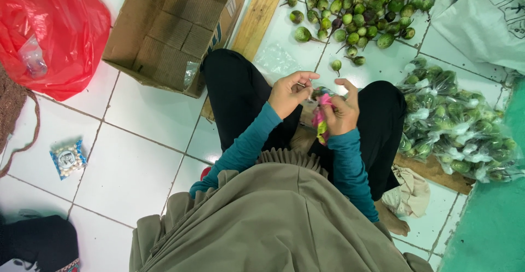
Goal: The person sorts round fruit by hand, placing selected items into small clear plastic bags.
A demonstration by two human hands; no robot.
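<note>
Left hand (289,92) and right hand (342,110) both grip a small clear bag (321,120) over the lap; loose green eggplants (355,15) lie beyond.

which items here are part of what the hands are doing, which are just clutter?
In use: left hand and right hand, both on a clear bag; pink ties in the right hand; loose eggplants; filled bags.

Lying about: cardboard box, red bag, small packet, white sack, cloth.

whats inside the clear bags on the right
The clear bags hold small round green fruits, several per bag, knotted shut. Bags lower in the pile are covered, so their contents cannot be seen.
</note>
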